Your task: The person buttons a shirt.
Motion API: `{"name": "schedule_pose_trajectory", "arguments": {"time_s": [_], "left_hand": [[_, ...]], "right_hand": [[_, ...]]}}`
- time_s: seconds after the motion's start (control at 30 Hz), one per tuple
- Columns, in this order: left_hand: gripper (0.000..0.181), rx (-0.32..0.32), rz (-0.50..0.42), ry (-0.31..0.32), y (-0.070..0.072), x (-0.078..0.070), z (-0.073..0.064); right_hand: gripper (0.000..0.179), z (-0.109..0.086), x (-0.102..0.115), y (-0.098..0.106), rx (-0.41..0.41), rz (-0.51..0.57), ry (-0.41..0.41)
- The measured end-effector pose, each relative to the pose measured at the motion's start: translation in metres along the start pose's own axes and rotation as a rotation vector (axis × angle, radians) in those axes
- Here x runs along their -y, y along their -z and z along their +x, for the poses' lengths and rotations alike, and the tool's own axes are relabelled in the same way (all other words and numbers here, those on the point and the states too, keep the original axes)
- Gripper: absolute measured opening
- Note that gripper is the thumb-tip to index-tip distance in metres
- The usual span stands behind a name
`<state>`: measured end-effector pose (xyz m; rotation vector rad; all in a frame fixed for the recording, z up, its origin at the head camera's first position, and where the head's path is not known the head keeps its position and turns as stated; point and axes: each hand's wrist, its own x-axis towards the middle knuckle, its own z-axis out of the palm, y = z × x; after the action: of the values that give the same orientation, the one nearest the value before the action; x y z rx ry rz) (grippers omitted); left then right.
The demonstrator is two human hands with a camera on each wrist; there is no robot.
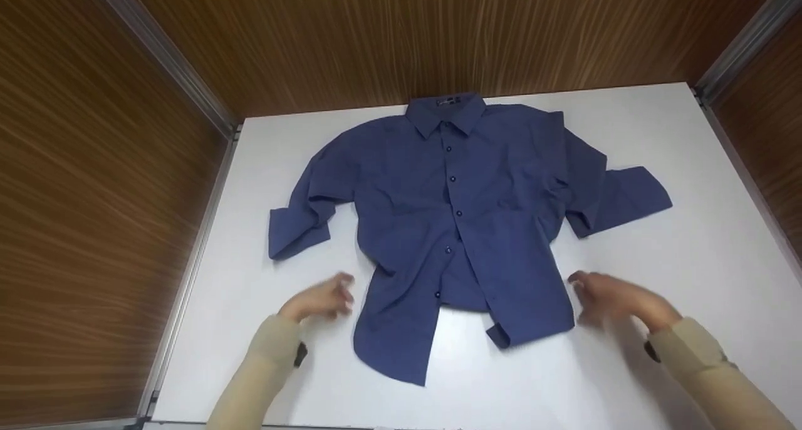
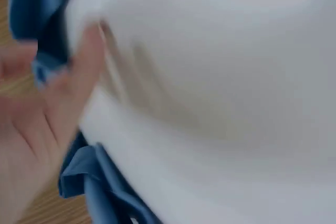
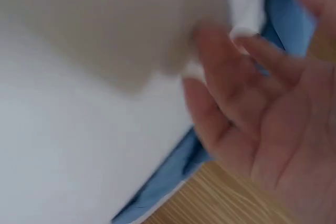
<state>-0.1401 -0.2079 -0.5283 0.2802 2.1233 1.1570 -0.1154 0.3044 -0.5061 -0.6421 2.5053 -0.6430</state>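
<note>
Navy-blue cloth: one long-sleeved button-up shirt [image 1: 401,179], lying front up on the white counter [image 1: 664,129], its collar [image 1: 471,118] at the back edge by the wood-grain panel [image 1: 401,35]. Upper front met at the buttons [image 1: 459,213]; lower front parted, with one hem corner [image 1: 499,336] turned up. Both shirt sleeves lay bent outward, creased at the folds.

From my remote station I noted the left hand [image 1: 318,298] just beside the shirt's side edge, fingers bent loosely and apart, holding nothing. My right hand [image 1: 611,299] hung close by the opposite lower edge, fingers parted and slightly curled, likewise without any cloth. Motion blur: I could not tell whether the right fingertips brushed the fabric.

Handling estimate: light, limp, thin fabric, prone to crease and drag rather than break; probably a little slick against the smooth counter. I judged the best holds to be the side seams near the hem, one pinch each side, or the stiffer collar and cuffs. A single-layer grip on a loose front panel would likely skew the rest.

Containers: I identified none in the views.
</note>
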Motion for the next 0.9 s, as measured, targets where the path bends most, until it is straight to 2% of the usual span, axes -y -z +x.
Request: {"name": "schedule_pose_trajectory", "arguments": {"time_s": [0.03, 0.07, 0.13, 0.2, 0.27, 0.3, 0.37, 0.47, 0.57, 0.63, 0.7, 0.73, 0.8, 0.9], "left_hand": [[0.065, 0.076, -0.007, -0.012, -0.008, 0.001, -0.006], [0.074, 0.132, 0.031, -0.049, -0.016, 0.0, -0.011], [0.083, 0.169, 0.19, -0.12, -0.037, -0.003, -0.019], [0.08, 0.11, 0.39, -0.177, -0.055, -0.007, -0.023], [0.067, -0.003, 0.585, -0.207, -0.068, -0.009, -0.025], [0.06, -0.051, 0.65, -0.206, -0.073, -0.01, -0.026], [0.053, -0.122, 0.712, -0.208, -0.079, -0.01, -0.027], [0.059, -0.185, 0.744, -0.213, -0.083, -0.006, -0.029], [0.061, -0.275, 0.724, -0.238, -0.084, -0.004, -0.028], [0.051, -0.353, 0.663, -0.257, -0.086, -0.006, -0.027], [0.036, -0.43, 0.54, -0.286, -0.083, -0.013, -0.026], [0.029, -0.462, 0.45, -0.289, -0.08, -0.019, -0.026], [0.021, -0.533, 0.261, -0.3, -0.066, -0.034, -0.028], [0.015, -0.656, 0.028, -0.304, -0.039, -0.059, -0.032]], "right_hand": [[0.071, -0.004, 0.003, -0.008, 0.023, 0.0, -0.011], [0.082, -0.006, 0.007, -0.015, 0.026, -0.007, -0.029], [0.089, -0.005, 0.015, -0.029, 0.009, -0.052, -0.027], [0.079, -0.001, 0.02, -0.038, -0.048, -0.15, 0.002], [0.054, 0.005, 0.024, -0.043, -0.14, -0.231, 0.057], [0.041, 0.008, 0.024, -0.044, -0.19, -0.257, 0.084], [0.022, 0.011, 0.026, -0.044, -0.274, -0.239, 0.116], [0.012, 0.013, 0.029, -0.04, -0.409, -0.056, 0.103], [0.008, 0.012, 0.04, -0.028, -0.526, 0.289, 0.043], [0.007, 0.01, 0.048, -0.022, -0.586, 0.54, 0.002], [0.012, 0.008, 0.056, -0.013, -0.626, 0.717, -0.029], [0.016, 0.006, 0.06, -0.008, -0.646, 0.744, -0.024], [0.02, 0.007, 0.063, 0.002, -0.72, 0.635, -0.007], [0.023, 0.002, 0.072, 0.024, -0.85, 0.288, 0.035]]}}
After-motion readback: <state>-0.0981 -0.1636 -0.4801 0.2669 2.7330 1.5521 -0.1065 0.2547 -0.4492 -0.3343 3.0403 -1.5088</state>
